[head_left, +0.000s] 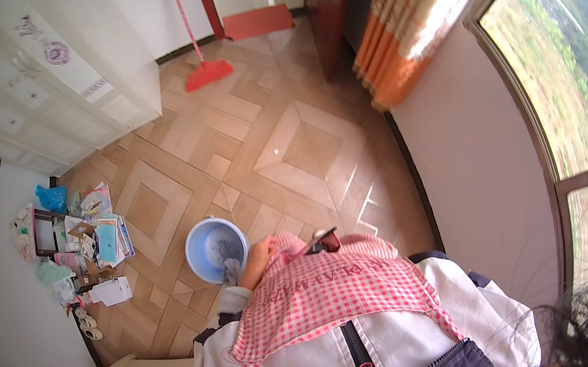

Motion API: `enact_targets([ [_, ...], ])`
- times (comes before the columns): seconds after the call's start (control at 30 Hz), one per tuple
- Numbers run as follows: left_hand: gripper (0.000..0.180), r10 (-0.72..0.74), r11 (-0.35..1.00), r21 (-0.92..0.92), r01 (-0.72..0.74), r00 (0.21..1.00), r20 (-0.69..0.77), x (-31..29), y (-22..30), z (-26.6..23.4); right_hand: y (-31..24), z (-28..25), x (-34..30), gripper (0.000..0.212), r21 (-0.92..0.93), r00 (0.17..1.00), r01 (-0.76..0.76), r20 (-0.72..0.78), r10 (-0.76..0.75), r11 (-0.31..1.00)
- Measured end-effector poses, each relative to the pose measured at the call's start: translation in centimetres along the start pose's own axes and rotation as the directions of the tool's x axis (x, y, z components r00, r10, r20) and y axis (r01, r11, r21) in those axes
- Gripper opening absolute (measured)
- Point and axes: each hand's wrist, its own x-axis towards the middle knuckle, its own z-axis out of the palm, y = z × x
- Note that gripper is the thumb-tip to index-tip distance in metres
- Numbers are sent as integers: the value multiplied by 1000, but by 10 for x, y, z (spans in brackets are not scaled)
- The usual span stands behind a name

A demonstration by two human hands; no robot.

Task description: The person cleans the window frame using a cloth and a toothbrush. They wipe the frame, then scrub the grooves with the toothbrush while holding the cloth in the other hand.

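Phone [320, 241] (seemingly dark), mostly hidden

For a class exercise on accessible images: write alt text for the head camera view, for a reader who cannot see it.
Seen from above, a person in a pink checked apron holds a phone near their left hand, standing over a blue bucket on a patterned wooden floor. A red broom leans by a white cabinet.

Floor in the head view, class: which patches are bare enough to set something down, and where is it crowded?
Bare: the wide tiled floor between the blue bucket, the broom and the wall under the window; also the strip in front of the white cabinet. Crowded: the pile of papers by the left wall.
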Motion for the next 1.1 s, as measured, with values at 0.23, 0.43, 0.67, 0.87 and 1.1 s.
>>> enact_targets([
  [0.23,29,-99,995,19,98,990,100,-11,14,-12,22,26,-33,36,2,1000,-25,7,25,1000],
  [0.43,29,-85,996,43,81,989,118,-6,5,-12,10,13,-40,36,62,919,331,-247,-307,942],
  [0.67,22,36,990,136,-38,999,19,7,19,-50,-11,-23,-62,31,-451,989,-70,-147,3,890],
  [0.87,23,75,989,131,-72,997,-14,32,61,-80,-2,-91,-65,21,-9,928,-153,-344,140,988],
  [1.1,23,205,917,-375,-138,968,146,58,158,-58,-148,-97,-39,29,950,892,313,-289,-347,14],
])
